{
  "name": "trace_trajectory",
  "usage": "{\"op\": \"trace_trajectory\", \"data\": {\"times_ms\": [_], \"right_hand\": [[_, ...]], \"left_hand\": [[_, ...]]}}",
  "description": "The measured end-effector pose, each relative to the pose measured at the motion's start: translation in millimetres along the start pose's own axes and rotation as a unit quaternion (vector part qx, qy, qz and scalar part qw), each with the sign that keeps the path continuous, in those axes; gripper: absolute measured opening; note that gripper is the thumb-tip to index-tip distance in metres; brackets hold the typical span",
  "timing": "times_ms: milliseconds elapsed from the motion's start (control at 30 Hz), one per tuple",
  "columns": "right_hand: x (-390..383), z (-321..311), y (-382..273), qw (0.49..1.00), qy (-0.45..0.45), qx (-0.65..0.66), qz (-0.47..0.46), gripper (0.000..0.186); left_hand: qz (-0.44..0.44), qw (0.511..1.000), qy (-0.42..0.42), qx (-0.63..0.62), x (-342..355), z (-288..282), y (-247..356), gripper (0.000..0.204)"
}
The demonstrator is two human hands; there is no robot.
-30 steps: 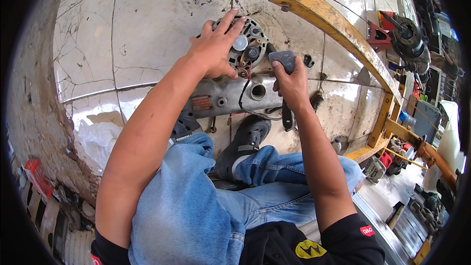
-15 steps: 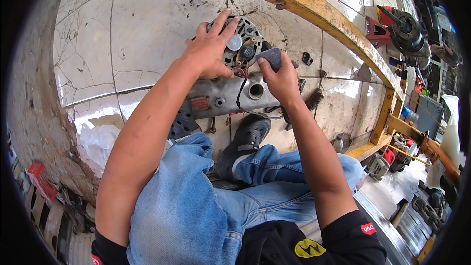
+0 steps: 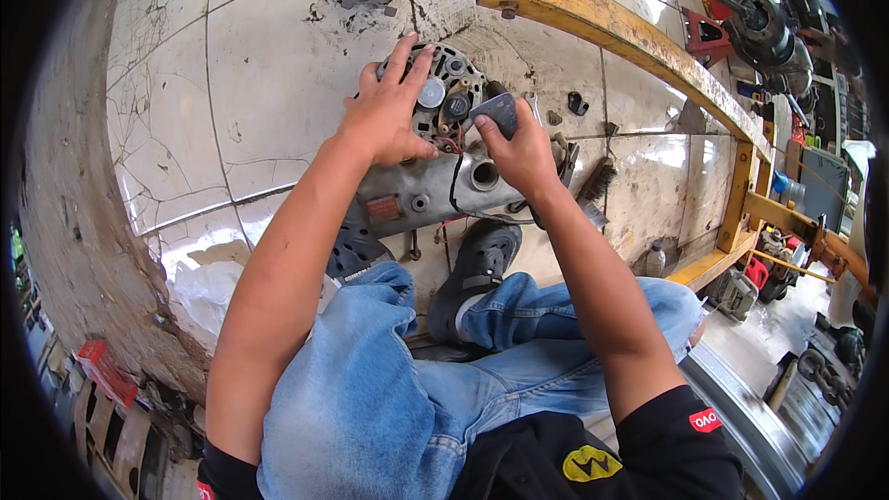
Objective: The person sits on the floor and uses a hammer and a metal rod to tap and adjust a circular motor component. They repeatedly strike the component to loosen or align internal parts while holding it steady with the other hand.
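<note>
An alternator point(image 3: 431, 93) with a round silver cap and slotted housing sits on the floor in front of me. My left hand point(image 3: 384, 111) rests spread over its left side, fingers apart. In my right hand point(image 3: 523, 150) is a dark grey block point(image 3: 495, 114) with rounded corners, the thumb pressed on its face. The block is at the alternator's right edge; whether they touch I cannot tell. Red and black wires point(image 3: 454, 185) run from the alternator over a silver metal cover point(image 3: 407, 194) with a round hole and a red label.
A yellow and black steel frame point(image 3: 602, 23) arches over the far and right sides. Right of my right hand lie a wire brush point(image 3: 598, 181) and a small black part point(image 3: 577, 103). A clear bottle point(image 3: 656, 259) stands by the frame. My shoe point(image 3: 477, 264) is close to the cover.
The whole view has shifted slightly. My left hand stays spread on the alternator, and my right hand still grips the block at its right edge, with little visible movement.
</note>
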State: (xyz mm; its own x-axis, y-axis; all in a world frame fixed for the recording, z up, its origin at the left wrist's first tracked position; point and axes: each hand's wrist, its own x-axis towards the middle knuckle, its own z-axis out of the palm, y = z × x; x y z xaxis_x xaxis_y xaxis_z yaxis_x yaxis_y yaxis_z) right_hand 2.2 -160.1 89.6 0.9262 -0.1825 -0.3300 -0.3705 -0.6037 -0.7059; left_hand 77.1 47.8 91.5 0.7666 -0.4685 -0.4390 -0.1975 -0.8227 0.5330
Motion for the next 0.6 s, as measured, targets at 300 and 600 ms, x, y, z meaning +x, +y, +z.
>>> {"op": "trace_trajectory", "data": {"times_ms": [300, 600], "right_hand": [[0, 1, 2, 0.999, 0.038, 0.025, -0.006, 0.034], [-14, 6, -1, 1.000, -0.002, 0.013, -0.001, 0.034]], "left_hand": [[0.009, 1.000, 0.018, 0.000, 1, 4, 1, 0.136], [0.015, 0.999, 0.037, -0.007, 2, 8, -3, 0.136]]}}
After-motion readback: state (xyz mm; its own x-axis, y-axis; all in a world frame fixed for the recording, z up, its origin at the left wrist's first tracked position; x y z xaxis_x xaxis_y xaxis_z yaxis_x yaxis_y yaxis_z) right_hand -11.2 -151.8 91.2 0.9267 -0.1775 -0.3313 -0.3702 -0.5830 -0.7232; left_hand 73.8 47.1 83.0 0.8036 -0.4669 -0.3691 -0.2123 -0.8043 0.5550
